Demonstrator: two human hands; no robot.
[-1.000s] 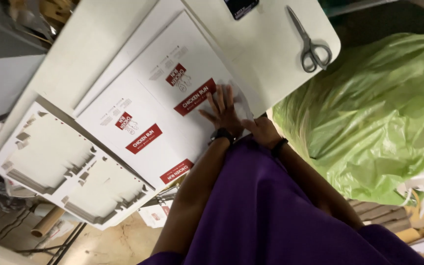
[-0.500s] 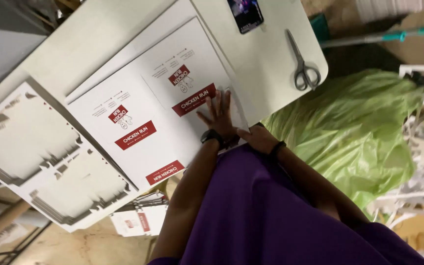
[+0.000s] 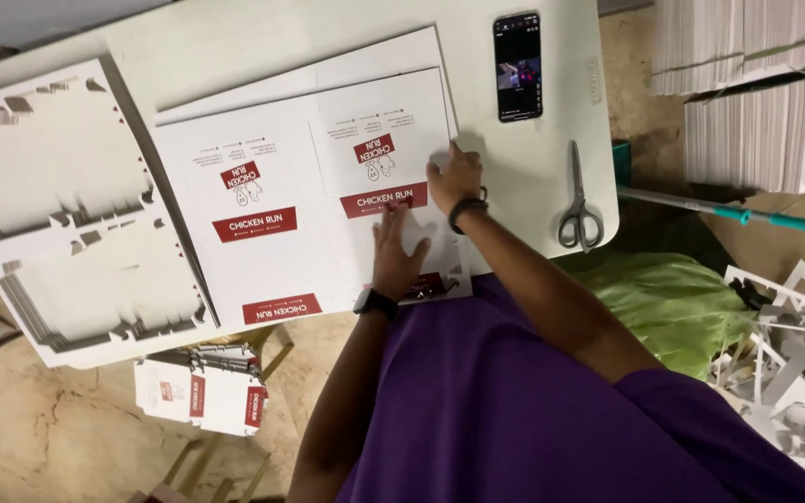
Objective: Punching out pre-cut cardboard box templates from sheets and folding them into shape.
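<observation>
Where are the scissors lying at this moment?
In the head view, the scissors lie on the white table near its right edge, below the phone and right of the right hand.

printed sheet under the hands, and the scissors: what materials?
Printed sheet: looks like thin die-cut paperboard, matte white with red panels; it lies flat with cut edges. The left hand and right hand press on it. Scissors: metal, likely steel; blades and loops show one dull grey sheen, with no separate plastic grips visible.
</observation>
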